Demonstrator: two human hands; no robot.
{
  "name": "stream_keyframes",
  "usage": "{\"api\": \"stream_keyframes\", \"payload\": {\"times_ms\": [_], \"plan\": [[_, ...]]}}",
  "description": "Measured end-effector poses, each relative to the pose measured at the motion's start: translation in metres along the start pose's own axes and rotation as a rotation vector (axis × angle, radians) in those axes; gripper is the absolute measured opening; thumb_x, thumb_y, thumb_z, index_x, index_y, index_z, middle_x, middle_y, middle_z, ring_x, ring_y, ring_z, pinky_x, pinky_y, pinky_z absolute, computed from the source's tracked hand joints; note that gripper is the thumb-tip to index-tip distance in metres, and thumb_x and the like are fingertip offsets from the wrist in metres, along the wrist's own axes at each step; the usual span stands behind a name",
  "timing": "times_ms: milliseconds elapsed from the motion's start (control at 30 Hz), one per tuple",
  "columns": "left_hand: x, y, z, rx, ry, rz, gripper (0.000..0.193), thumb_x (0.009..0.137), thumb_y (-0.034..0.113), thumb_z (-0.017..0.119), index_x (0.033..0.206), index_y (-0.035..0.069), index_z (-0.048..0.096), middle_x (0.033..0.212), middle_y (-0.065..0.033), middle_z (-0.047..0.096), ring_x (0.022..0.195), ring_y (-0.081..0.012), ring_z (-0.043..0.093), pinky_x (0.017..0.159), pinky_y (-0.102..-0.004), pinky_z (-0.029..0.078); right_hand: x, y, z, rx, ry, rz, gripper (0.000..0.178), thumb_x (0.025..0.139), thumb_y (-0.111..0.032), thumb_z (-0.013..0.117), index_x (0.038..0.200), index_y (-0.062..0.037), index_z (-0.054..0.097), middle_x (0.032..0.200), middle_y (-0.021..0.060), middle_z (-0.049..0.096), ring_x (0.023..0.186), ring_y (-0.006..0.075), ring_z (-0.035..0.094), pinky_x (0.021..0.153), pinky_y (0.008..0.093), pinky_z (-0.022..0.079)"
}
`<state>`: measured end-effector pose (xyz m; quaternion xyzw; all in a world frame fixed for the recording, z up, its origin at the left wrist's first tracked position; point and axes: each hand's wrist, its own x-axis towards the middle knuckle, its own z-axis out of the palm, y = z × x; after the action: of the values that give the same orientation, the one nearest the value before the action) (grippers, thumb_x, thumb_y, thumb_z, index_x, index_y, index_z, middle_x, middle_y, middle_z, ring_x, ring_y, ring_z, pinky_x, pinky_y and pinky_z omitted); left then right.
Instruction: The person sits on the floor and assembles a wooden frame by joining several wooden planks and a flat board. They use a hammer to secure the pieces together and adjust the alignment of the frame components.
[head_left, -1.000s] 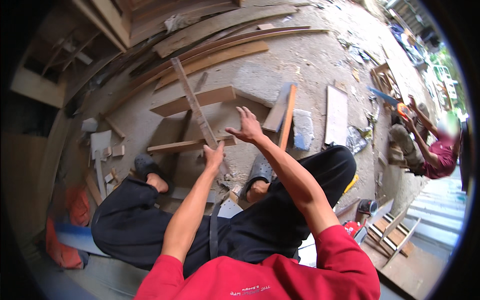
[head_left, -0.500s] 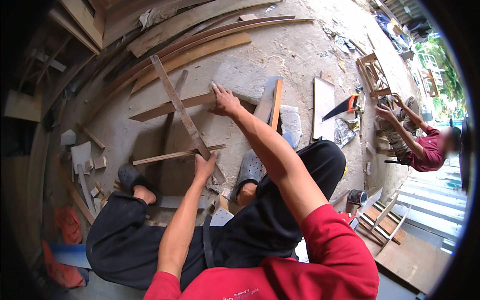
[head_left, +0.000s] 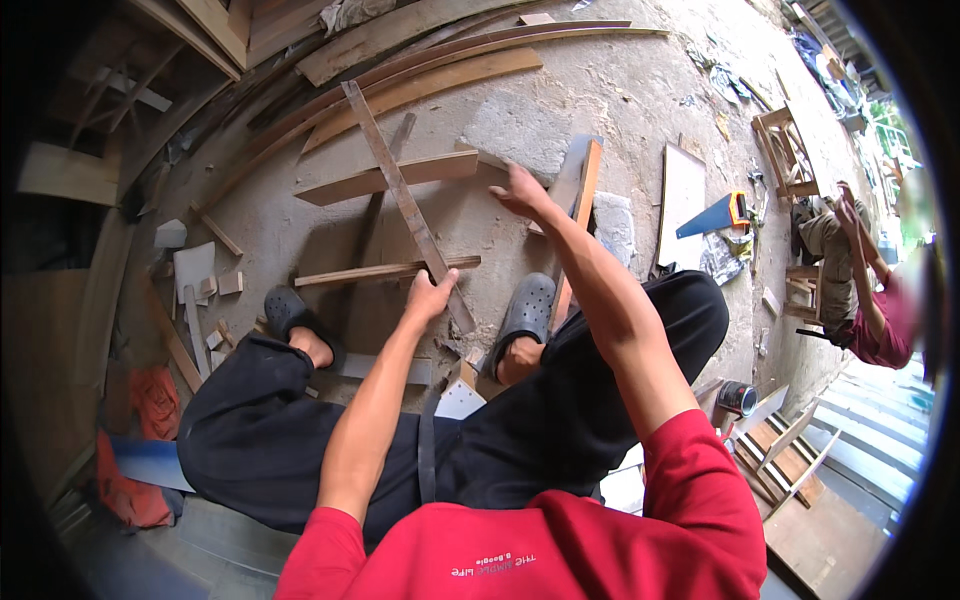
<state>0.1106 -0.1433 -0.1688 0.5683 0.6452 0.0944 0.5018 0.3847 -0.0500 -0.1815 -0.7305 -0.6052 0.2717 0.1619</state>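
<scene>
A loose wooden frame stands in front of me: a long narrow strip (head_left: 400,190) crosses over a wider board (head_left: 440,168) and a thin slat (head_left: 350,273). My left hand (head_left: 434,294) is closed around the near part of the long strip, where it meets the thin slat. To the right, my right hand (head_left: 522,194) is in the air, apart from the wider board's right end, with its fingers partly stretched and nothing visible in them. A concrete slab (head_left: 515,130) lies beyond it. Close by, an orange-brown wooden strip (head_left: 586,185) leans over a pale flat piece.
A handsaw (head_left: 712,214) lies on the right by a pale board (head_left: 682,195). Long planks (head_left: 430,90) line the far left. A seated co-worker (head_left: 850,270) is at the right, near a wooden stool frame (head_left: 785,150). A can (head_left: 737,398) and offcuts (head_left: 230,283) lie around.
My right hand has let go of the wider board and moved off to its right. My left hand stays on the long strip. The co-worker's hands have risen.
</scene>
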Motion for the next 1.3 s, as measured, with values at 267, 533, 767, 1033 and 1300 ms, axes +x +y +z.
{"api": "stream_keyframes", "payload": {"times_ms": [267,533,767,1033,1300], "plan": [[-0.024,0.027,-0.006,0.186,-0.008,0.017,0.087,0.080,0.048,0.068,0.137,-0.010,0.035,0.129,-0.0306,0.051,0.123,-0.0379,0.049,0.103,-0.0384,0.038,-0.172,0.135,0.026,-0.037,-0.073,0.719,0.035,0.077,-0.023,0.055,0.094,0.0052,0.068,0.105,0.0291,0.063,0.101,0.0406,0.063,0.085,0.0447,0.051],[-0.026,0.059,0.035,0.541,0.026,0.182,0.104,0.078,0.057,0.064,0.145,-0.008,0.017,0.148,-0.0391,0.010,0.137,-0.0541,0.014,0.114,-0.0483,0.021,-0.249,0.133,0.059,-0.276,-0.304,0.721,0.040,0.084,-0.018,0.057,0.123,-0.0090,0.052,0.127,0.0172,0.053,0.121,0.0332,0.051,0.096,0.0471,0.046],[-0.033,0.088,0.036,0.823,-0.174,0.153,0.097,0.075,0.063,0.064,0.142,0.000,0.034,0.148,-0.0383,0.013,0.138,-0.0521,0.018,0.109,-0.0516,0.029,-0.263,0.176,0.074,-0.369,-0.155,0.713,0.031,0.089,-0.021,0.049,0.118,-0.0124,0.054,0.119,0.0117,0.056,0.119,0.0330,0.050,0.093,0.0526,0.044],[-0.039,0.111,0.036,0.781,-0.162,0.067,0.093,0.074,0.070,0.060,0.140,0.008,0.042,0.149,-0.0344,0.018,0.135,-0.0531,0.023,0.106,-0.0572,0.031,-0.278,0.187,0.058,-0.302,-0.417,0.663,0.036,0.079,-0.030,0.062,0.108,-0.0095,0.066,0.108,0.0170,0.067,0.101,0.0320,0.065,0.085,0.0441,0.052],[-0.025,0.093,0.058,0.995,-0.144,0.177,0.086,0.080,0.059,0.059,0.139,-0.001,0.040,0.147,-0.0311,0.028,0.133,-0.0514,0.031,0.111,-0.0603,0.016,-0.277,0.160,-0.032,-0.314,-0.461,0.696,0.040,0.074,-0.039,0.068,0.086,-0.0012,0.070,0.079,0.0148,0.070,0.068,0.0263,0.068,0.063,0.0390,0.055]]}}
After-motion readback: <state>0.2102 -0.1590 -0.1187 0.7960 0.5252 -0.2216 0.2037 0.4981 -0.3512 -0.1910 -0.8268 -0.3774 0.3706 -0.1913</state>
